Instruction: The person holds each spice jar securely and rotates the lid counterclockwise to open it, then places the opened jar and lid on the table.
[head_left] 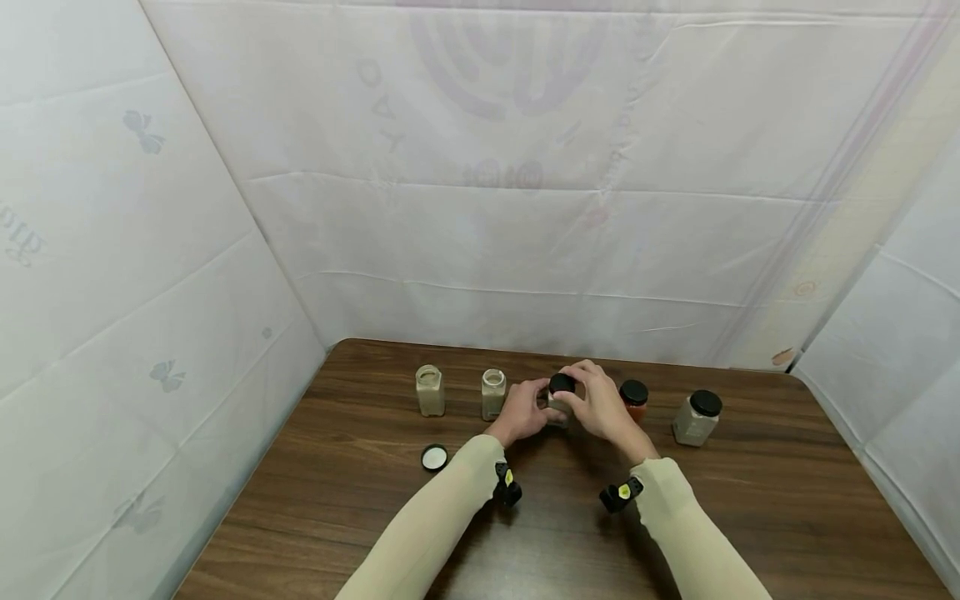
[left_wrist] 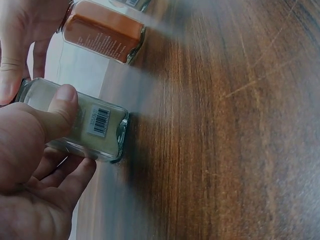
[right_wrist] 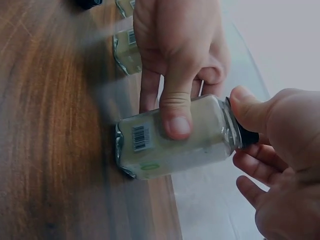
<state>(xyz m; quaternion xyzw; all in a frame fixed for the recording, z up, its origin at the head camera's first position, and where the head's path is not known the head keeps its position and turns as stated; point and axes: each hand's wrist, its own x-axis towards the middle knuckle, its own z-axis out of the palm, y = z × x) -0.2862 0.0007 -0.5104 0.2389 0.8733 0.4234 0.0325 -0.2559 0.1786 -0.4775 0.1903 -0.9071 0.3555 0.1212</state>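
Note:
My left hand (head_left: 522,412) grips the body of a square glass spice jar (right_wrist: 195,152), its thumb laid along the side near a barcode label. Pale beige powder fills much of this jar, which stands upright on the table. From the right, my right hand (head_left: 600,407) holds the jar's black lid (head_left: 562,382) between thumb and fingers. The lid sits at the jar's mouth, partly covered by those fingers. Just beyond the right hand is a jar of orange-red powder (left_wrist: 102,31) with a black lid.
Two lidless jars of beige powder, the far-left jar (head_left: 431,393) and its neighbour (head_left: 492,397), stand left of my hands. A loose lid (head_left: 434,457) lies white side up before them. Another black-lidded jar (head_left: 693,422) stands at right. White sheeting (head_left: 480,233) borders the wooden table (head_left: 787,483).

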